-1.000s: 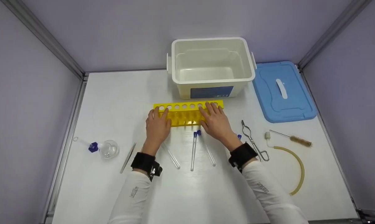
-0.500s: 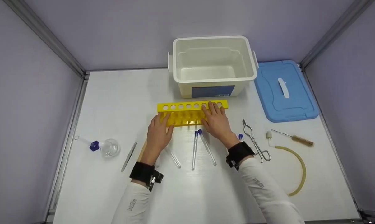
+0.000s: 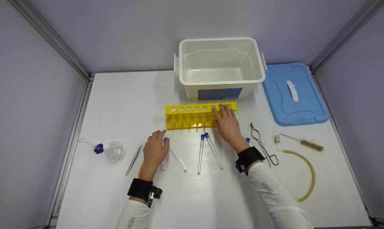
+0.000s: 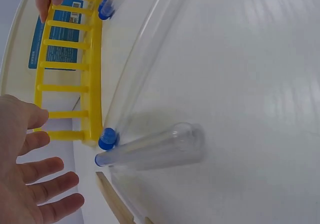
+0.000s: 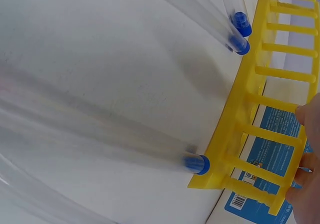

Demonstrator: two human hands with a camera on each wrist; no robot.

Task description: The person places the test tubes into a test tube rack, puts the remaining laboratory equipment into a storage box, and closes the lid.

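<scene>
A yellow test tube rack (image 3: 190,121) with a row of round holes stands in front of the white bin. My right hand (image 3: 229,127) grips its right end, fingers over the top rail and thumb at the front. My left hand (image 3: 155,149) is apart from the rack, near its front left corner, with its fingers loosely spread and holding nothing in the left wrist view. Blue-capped test tubes lie before the rack: one test tube (image 3: 178,160) beside my left hand, another (image 3: 201,157) in the middle. A wooden stick-like tool (image 4: 115,199) is partly hidden under my left hand.
The white bin (image 3: 222,92) stands at the back, its blue lid (image 3: 281,101) at the right. Metal tongs (image 3: 259,141), a bristle brush (image 3: 311,145) and a yellowish hose (image 3: 311,173) lie right. Tweezers (image 3: 133,160) and a round glass flask (image 3: 115,151) lie left.
My left hand has come off the rack's left end and moved toward the front left. My right hand stays on the rack. The whole head view has shifted slightly.
</scene>
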